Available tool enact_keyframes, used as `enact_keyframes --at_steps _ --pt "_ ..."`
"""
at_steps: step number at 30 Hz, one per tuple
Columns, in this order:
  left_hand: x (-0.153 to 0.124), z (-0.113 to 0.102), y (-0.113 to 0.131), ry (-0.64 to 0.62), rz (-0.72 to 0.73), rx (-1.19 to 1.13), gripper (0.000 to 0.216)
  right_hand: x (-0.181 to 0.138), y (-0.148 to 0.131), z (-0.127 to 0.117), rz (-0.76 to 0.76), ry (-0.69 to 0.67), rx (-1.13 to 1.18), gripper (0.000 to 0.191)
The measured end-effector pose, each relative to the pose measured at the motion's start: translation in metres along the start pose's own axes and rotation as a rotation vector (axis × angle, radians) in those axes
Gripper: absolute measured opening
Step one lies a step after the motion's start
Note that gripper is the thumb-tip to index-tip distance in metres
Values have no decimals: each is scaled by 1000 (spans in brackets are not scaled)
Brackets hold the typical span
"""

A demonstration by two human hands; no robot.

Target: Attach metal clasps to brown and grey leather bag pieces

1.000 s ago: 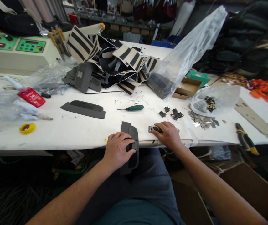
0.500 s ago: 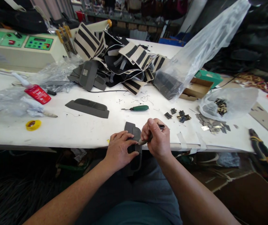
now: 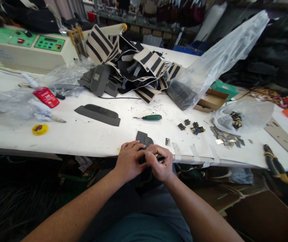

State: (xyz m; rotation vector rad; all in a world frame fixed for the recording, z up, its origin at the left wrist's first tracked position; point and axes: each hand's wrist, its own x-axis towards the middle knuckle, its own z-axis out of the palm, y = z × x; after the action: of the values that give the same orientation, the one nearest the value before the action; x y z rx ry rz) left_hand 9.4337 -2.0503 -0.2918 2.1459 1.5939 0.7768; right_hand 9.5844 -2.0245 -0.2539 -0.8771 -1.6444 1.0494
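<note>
My left hand (image 3: 130,162) grips a dark grey flap-like piece (image 3: 141,136) at the table's front edge. Its fingers press on the piece, which hangs partly over the edge above my lap. Against it, my right hand (image 3: 161,164) is closed round a slim dark tool (image 3: 161,158), mostly hidden in the fist. The two hands touch or nearly touch, and the spot between them is covered by fingers. A small metal plate (image 3: 167,142) lies just right of the piece. Beyond the hands rests a green-handled screwdriver (image 3: 152,117), with a second grey flap piece (image 3: 98,114) to its left.
Small dark metal fittings (image 3: 195,128) and thin metal plates (image 3: 227,137) lie to the right, near pliers (image 3: 275,163). Striped panels (image 3: 149,62) are heaped behind. At left are a red glue bottle (image 3: 46,96), yellow tape (image 3: 40,129) and a machine (image 3: 28,50).
My right hand has moved down and left, closer to my left hand, and its grip has turned. The small metal plate beside the piece now shows. The view has shifted slightly.
</note>
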Motion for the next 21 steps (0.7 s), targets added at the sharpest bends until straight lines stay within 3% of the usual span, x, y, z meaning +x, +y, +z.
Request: enact_keyframes --at_steps 4,8,14,17,21 --pt "-3 0 0 -6 20 29 36 3 -17 -5 36 146 126 42" --pt "-5 3 -2 4 28 29 41 7 -34 -6 -71 213 213 40" --pt "-4 -1 2 -11 15 40 39 -1 -7 -3 46 91 -24 40" --pt "-3 -2 3 -12 24 51 42 -6 3 -5 57 129 -26 41" --pt "-3 -1 4 -11 23 77 39 -8 3 -3 179 175 -71 41"
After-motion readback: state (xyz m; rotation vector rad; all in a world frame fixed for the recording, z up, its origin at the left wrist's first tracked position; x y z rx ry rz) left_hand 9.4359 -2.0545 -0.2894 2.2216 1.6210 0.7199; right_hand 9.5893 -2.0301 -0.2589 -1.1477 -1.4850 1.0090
